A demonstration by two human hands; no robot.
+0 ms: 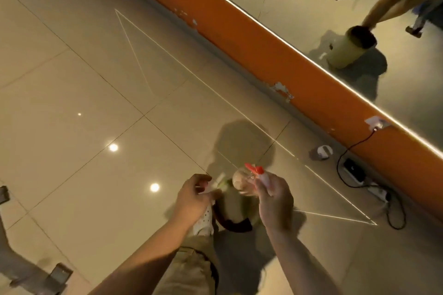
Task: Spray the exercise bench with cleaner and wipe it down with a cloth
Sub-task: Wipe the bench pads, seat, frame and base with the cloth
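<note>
While the right hand [273, 201] curls its fingers around a clear plastic spray bottle with a red trigger [247, 181], nozzle angled up-left, the left hand [194, 196] pinches a pale, blurred cloth [215, 183] just beside it; no bench pad is visible.

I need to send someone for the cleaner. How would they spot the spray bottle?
Look below the long orange wall base, over the tiled floor. The spray bottle is gripped in the right hand: clear, with the only red-orange trigger head around.
</note>
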